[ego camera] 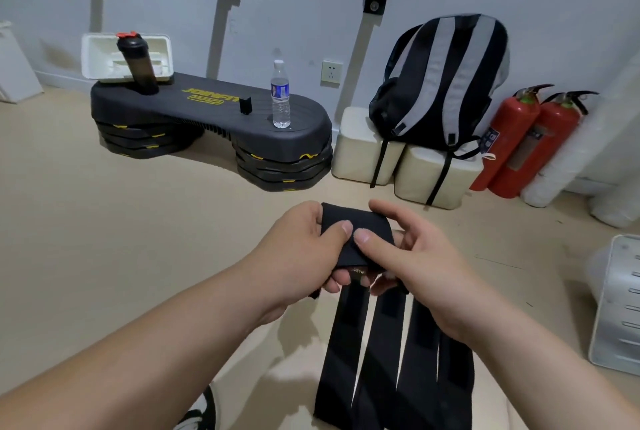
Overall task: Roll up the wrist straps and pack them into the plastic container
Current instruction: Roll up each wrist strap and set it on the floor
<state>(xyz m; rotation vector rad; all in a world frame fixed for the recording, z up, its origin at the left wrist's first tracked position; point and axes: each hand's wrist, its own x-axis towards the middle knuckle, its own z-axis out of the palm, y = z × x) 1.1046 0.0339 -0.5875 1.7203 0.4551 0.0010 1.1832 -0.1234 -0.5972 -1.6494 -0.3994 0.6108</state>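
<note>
Black wrist straps (pixel 356 232) are folded over at the top and pinched between both of my hands at mid-frame. My left hand (pixel 304 249) grips the folded end from the left, thumb on top. From the right, my right hand (pixel 415 266) holds the same fold, thumb pressed beside the left thumb. Several long black strap tails (pixel 381 370) hang down from the fold toward the bottom of the frame. A white open plastic container (pixel 100 62) stands far off at the back left, on a black step platform.
The black step platform (pixel 214 117) carries a dark shaker bottle (pixel 136 64) and a water bottle (pixel 280 97). A striped backpack (pixel 443 83) rests on cream blocks at the right, beside two red fire extinguishers (pixel 519 138). A silver case (pixel 616 305) stands at the right edge.
</note>
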